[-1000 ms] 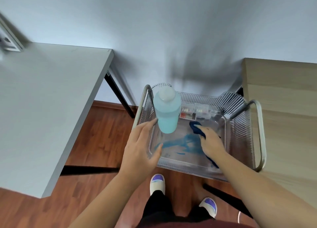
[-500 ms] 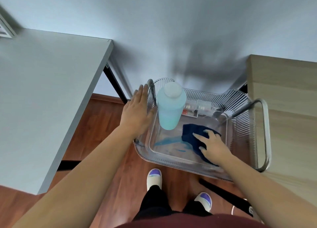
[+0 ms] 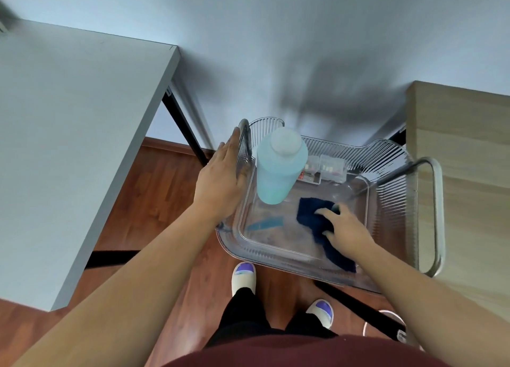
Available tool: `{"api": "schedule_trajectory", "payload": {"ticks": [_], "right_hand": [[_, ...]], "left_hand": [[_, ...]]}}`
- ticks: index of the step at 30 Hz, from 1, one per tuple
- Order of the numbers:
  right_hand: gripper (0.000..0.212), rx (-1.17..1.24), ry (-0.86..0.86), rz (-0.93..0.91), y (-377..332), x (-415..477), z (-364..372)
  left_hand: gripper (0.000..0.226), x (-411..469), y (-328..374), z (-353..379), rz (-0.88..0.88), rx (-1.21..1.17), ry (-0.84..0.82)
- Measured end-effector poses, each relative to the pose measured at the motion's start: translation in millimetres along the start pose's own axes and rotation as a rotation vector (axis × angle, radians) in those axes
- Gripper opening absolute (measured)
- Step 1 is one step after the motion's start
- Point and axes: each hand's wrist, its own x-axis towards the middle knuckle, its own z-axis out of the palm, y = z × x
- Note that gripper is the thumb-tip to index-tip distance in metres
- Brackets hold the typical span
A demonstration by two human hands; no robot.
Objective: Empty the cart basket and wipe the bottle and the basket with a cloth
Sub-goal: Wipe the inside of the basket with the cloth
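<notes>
**Cloth pressed to the basket floor, bottle standing in the far-left corner**

The right fingers (image 3: 323, 212) lie fairly straight and slightly apart, pressing down on the cloth (image 3: 309, 210). They are not curled round it. The dark blue cloth lies flat on the floor of the basket (image 3: 276, 253), right of centre, and one end trails back under the right hand (image 3: 346, 230) toward the near wall.

The left fingers (image 3: 230, 147) are straight and together, laid along the outside of the basket's left wall. The left hand (image 3: 219, 180) rests its palm against that wall and holds nothing.

The bottle (image 3: 277, 173) stands upright in the basket's far-left corner, pale blue with a white cap (image 3: 285, 141). It is just beside the left hand, with the clear wall between them, and apart from the right fingers and the cloth.

A blue streak (image 3: 266, 223) marks the floor near the bottle's base. A small clear box (image 3: 327, 170) sits against the far wall. The basket rides in a cart whose handle (image 3: 438, 214) loops up on the right. A grey counter (image 3: 69, 145) stands to the left and a wood counter (image 3: 469, 159) to the right.
</notes>
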Motion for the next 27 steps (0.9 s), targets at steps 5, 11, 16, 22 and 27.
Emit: {"api": "schedule_trajectory", "payload": {"ticks": [5, 11, 16, 22, 27], "right_hand": [[0.053, -0.053, -0.08, -0.16, -52.9, 3.0, 14.2], [0.041, -0.082, -0.188, -0.155, 4.1, -15.9, 1.0], [0.05, 0.082, -0.046, -0.04, -25.3, 10.8, -5.9], [0.051, -0.056, -0.217, -0.334, -43.0, -9.4, 15.0], [0.057, 0.058, -0.173, -0.185, -11.2, -8.2, 3.6]], "left_hand": [[0.068, 0.7, -1.7, -0.7, -0.021, 0.008, 0.0], [0.071, -0.1, -2.5, -1.3, -0.023, -0.025, -0.033], [0.07, 3.8, -2.3, -0.6, -0.043, -0.022, -0.022], [0.059, 1.7, -0.4, -0.5, -0.078, 0.005, 0.013], [0.056, 1.0, -2.3, 1.1, -0.069, -0.039, 0.04]]}}
